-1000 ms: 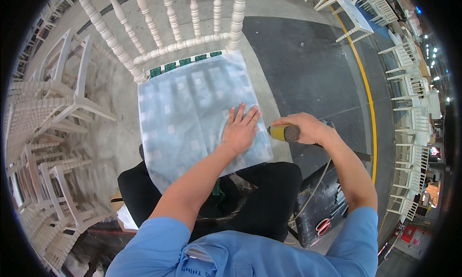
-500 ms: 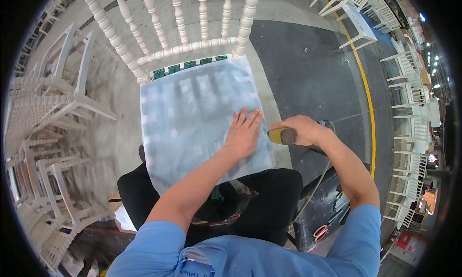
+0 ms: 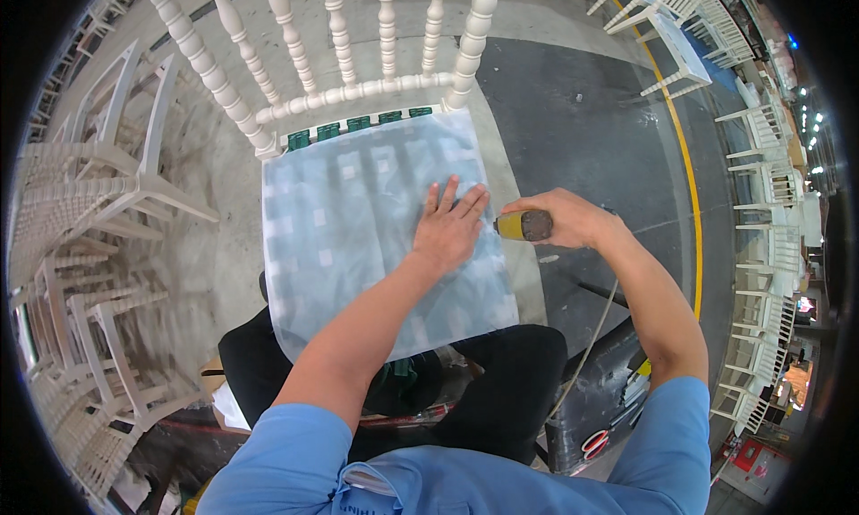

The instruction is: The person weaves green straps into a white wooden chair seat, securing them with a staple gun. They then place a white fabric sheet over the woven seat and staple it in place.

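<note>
Grey workshop floor, left hand flat on translucent sheet, right hand gripping yellow tool

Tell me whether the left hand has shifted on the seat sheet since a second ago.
No. The left hand lies flat at the same spot near the right edge of the translucent sheet, beside the yellow tool.

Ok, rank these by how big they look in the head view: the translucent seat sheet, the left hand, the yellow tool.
1. translucent seat sheet
2. left hand
3. yellow tool, mostly hidden in the right hand, so its true size is unsure.
</note>
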`<move>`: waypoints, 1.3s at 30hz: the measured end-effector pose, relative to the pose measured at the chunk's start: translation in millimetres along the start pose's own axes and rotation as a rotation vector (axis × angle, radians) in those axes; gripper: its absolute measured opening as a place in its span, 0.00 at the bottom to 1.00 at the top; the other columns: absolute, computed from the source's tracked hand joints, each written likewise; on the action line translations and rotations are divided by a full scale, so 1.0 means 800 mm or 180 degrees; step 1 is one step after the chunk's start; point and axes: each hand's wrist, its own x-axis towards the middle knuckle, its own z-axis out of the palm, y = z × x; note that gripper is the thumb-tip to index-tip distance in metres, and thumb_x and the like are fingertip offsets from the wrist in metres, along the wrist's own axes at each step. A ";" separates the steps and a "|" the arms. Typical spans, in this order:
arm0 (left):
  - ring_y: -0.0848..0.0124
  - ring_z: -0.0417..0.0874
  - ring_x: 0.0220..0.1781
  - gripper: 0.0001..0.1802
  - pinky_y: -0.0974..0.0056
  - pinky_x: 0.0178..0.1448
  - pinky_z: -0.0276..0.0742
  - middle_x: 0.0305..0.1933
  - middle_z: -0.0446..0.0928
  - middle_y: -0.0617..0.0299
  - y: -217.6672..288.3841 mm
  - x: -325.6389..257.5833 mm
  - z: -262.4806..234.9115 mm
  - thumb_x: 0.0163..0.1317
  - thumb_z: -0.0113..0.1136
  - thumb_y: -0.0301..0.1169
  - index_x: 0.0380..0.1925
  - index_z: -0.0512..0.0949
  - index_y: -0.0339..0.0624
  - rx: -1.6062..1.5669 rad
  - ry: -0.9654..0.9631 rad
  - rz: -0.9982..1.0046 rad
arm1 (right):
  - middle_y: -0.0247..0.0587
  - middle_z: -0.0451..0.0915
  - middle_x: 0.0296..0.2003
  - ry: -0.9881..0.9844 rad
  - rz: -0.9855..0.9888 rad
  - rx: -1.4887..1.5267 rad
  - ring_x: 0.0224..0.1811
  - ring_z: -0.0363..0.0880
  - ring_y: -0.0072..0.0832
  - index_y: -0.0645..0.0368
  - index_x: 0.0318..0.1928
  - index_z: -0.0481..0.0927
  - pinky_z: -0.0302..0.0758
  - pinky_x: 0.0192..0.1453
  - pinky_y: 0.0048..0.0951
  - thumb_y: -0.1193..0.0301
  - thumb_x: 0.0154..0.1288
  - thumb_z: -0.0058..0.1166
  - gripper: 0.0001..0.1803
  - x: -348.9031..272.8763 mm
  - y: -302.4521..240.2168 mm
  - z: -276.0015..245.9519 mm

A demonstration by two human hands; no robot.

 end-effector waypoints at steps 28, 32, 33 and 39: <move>0.50 0.47 0.90 0.31 0.40 0.91 0.39 0.87 0.57 0.75 -0.045 0.053 -0.010 0.82 0.45 0.44 0.82 0.63 0.58 0.0205 -0.0142 -0.0234 | 0.47 0.89 0.53 0.0032 0.0203 0.0186 0.55 0.87 0.48 0.45 0.67 0.81 0.82 0.62 0.43 0.81 0.54 0.74 0.38 0.075 0.020 -0.045; 0.46 0.49 0.89 0.30 0.35 0.89 0.42 0.86 0.59 0.72 -0.049 0.064 -0.016 0.81 0.49 0.43 0.80 0.67 0.55 -0.0057 -0.0178 -0.0409 | 0.46 0.89 0.54 0.0231 0.0138 0.0366 0.56 0.87 0.46 0.47 0.67 0.82 0.81 0.63 0.40 0.80 0.55 0.74 0.37 0.068 0.023 -0.059; 0.45 0.49 0.89 0.29 0.34 0.89 0.43 0.86 0.59 0.70 -0.051 0.068 -0.017 0.80 0.49 0.43 0.79 0.68 0.56 -0.0009 0.0108 -0.0365 | 0.46 0.89 0.54 0.0325 0.0004 0.0404 0.56 0.87 0.46 0.47 0.67 0.82 0.81 0.64 0.40 0.80 0.54 0.74 0.38 0.069 0.023 -0.063; 0.42 0.50 0.88 0.28 0.32 0.88 0.41 0.87 0.57 0.63 -0.063 0.089 -0.017 0.81 0.49 0.44 0.79 0.69 0.62 0.0093 0.0224 -0.0574 | 0.45 0.89 0.54 0.0389 0.0268 0.0468 0.57 0.87 0.45 0.50 0.67 0.81 0.80 0.65 0.39 0.80 0.53 0.75 0.38 0.085 0.022 -0.087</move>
